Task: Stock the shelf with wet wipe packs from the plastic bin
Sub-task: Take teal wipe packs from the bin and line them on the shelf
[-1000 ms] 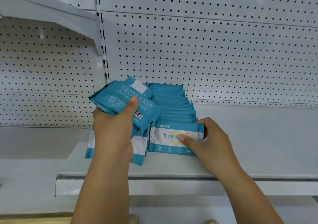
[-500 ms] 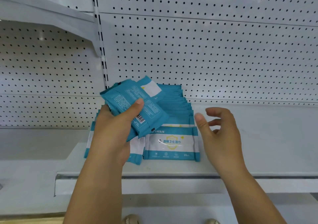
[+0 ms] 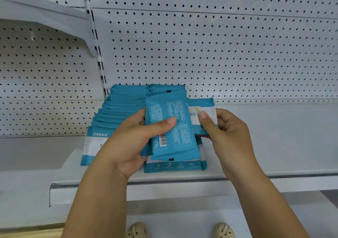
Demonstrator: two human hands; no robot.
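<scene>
A bundle of wet wipe packs (image 3: 170,126) is gripped in the left hand (image 3: 126,146), barcode side up, above the shelf (image 3: 274,146). A single pack (image 3: 204,109) at the bundle's right edge is pinched between thumb and fingers of the right hand (image 3: 230,131). Two overlapping rows of packs (image 3: 126,102) are laid on the shelf, reaching back to the pegboard (image 3: 219,54).

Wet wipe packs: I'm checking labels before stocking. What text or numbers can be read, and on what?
"10": bottom band, right row's front pack.
"巾" and "10": pinched pack in the right hand.
Barcode digits and fine print, back of the held packs in the left hand: too small.
Brand line, left row's front pack: blurred.
</scene>
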